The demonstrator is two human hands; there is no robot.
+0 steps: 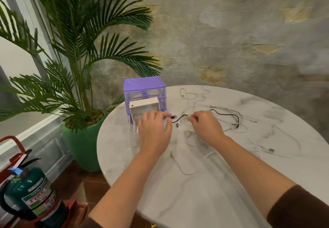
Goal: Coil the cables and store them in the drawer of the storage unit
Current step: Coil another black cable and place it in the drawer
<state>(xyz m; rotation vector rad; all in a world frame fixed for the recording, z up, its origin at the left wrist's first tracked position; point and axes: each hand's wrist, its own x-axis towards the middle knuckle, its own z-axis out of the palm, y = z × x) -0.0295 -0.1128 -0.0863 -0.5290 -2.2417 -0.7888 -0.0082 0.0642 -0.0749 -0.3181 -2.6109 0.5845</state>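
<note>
purple storage unit — white-marbled table, black cable

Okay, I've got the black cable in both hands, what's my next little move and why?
Probably draw the first loop: bring the right hand toward the left hand, which pinches the black cable near its plug. The rest of it trails uncoiled among the white cables, and the white drawer already stands open.

Surface: bare marble along the near edge. Unit at the far left edge; its open drawer juts toward the left hand. Black cable and white cables sprawl across centre and right. Plant crowds the left side.
</note>
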